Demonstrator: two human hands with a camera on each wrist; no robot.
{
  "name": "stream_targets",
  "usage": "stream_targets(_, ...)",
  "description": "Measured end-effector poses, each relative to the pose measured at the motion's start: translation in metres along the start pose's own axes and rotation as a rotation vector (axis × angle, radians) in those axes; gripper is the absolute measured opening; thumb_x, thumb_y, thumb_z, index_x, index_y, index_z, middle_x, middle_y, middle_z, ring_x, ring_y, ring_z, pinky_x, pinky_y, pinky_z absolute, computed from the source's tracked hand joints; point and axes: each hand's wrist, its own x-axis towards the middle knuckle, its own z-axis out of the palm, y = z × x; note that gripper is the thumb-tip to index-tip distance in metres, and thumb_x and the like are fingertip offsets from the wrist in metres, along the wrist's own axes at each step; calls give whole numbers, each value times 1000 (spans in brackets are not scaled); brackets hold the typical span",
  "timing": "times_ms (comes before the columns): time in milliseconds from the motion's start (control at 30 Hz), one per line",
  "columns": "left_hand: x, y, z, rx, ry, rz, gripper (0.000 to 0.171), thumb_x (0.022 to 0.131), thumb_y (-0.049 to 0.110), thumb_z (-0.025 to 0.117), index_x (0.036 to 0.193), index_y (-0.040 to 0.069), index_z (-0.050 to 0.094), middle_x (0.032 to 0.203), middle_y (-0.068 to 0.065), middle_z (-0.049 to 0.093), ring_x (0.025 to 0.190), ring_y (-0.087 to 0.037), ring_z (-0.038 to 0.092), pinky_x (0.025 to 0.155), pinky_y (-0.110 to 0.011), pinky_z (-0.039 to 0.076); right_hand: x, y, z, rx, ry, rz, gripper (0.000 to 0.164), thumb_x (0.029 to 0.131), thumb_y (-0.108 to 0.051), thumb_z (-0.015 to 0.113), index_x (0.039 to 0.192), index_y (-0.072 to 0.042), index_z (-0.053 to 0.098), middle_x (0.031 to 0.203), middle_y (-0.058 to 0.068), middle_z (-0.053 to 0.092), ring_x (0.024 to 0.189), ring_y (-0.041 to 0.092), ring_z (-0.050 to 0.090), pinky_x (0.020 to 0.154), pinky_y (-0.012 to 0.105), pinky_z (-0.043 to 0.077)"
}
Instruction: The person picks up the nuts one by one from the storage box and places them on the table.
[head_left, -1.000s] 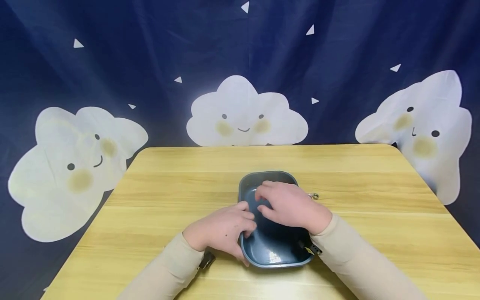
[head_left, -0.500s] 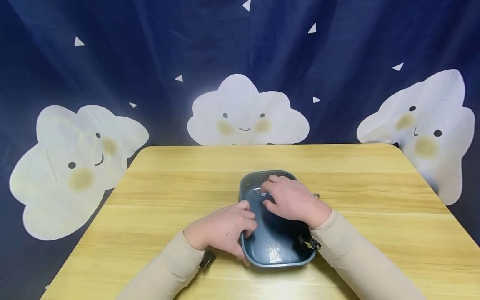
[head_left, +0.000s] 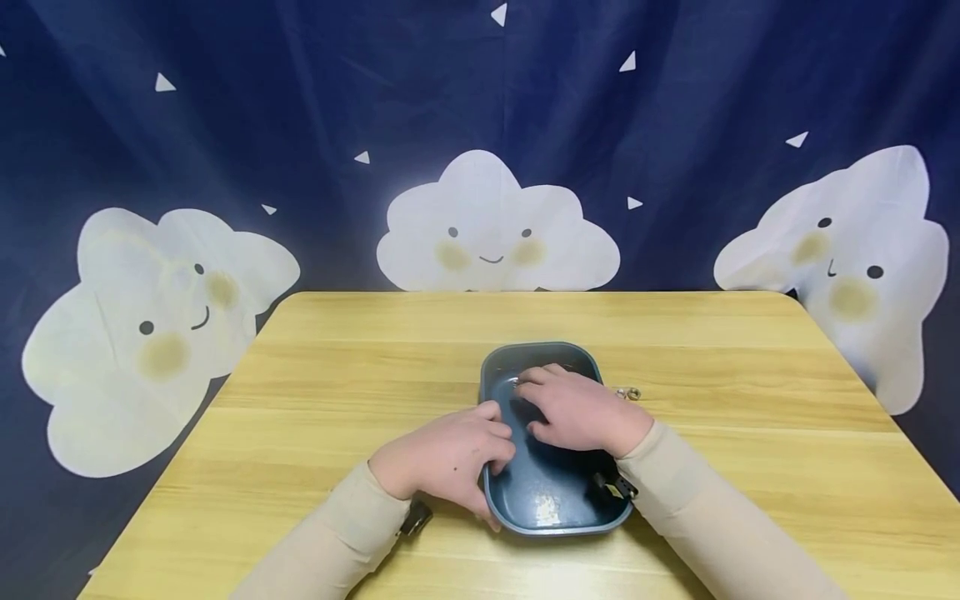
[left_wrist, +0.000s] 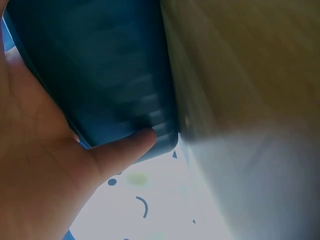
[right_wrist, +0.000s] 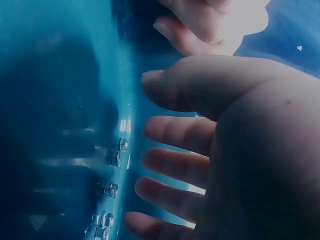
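A dark blue rounded rectangular tray [head_left: 551,492] stands on the table in the head view. My left hand [head_left: 457,458] grips its left side, fingers bent over the rim and thumb [left_wrist: 127,150] pressed to the outer wall. Inside the tray, toward its far end, hovers my right hand [head_left: 581,408], its fingers loosely extended and nothing between them. In the right wrist view several small shiny metal pieces [right_wrist: 111,190], which look like nuts, lie in the tray beside those fingertips. From the head view most of them are hidden under the right hand.
Other small metal pieces [head_left: 628,393] lie on the wood-grain table [head_left: 300,400], just right of the tray. Behind the table hangs a dark blue curtain [head_left: 322,75] with smiling clouds. A small black device is strapped at each sleeve's wrist.
Half a second ago my right hand shifted slightly farther back, revealing small metal pieces in the tray; now it has come back over them. Left hand and tray stay put.
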Motion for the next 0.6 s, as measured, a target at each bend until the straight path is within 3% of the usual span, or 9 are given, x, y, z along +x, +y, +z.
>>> stream_targets(300,-3,-3,0,-6,27,26,61,56,68,88,71,24,47,76,17,42,83,-9,35,74,-18,32,4,-4,8,-36,-39,-38,47,92,-28,67,134,-7,62,142,14,53,131,33,49,106,47,41)
stream_targets(600,-3,-3,-2,-5,7,15,62,58,69,87,71,26,45,77,18,41,85,-7,35,76,-18,33,5,-6,11,-80,-71,-44,55,92,-30,68,144,-12,56,152,19,45,142,40,37,108,54,39)
